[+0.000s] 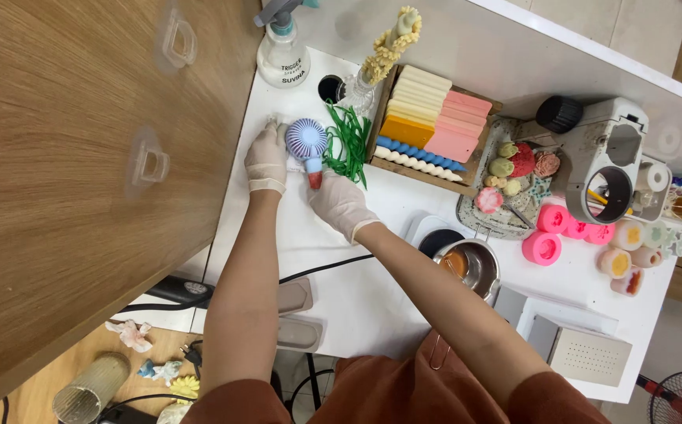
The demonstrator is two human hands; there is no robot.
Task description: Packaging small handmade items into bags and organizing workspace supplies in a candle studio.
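Note:
A small lilac hand fan [307, 142] with a round ribbed head and a pink-tipped handle lies on the white table [372, 290]. My left hand [266, 157], in a white glove, rests against the fan's left side on a bit of white cloth. My right hand [339, 201], also gloved, grips the fan's handle from below. A bunch of green strands [349, 141] lies just right of the fan.
A spray bottle [282, 51] stands at the table's far end. A wooden tray of wax bars [431, 118], a dish of small moulded flowers [510, 177], pink moulds [549, 232], a metal pot [470, 265] and a wooden cabinet [66, 173] surround the spot.

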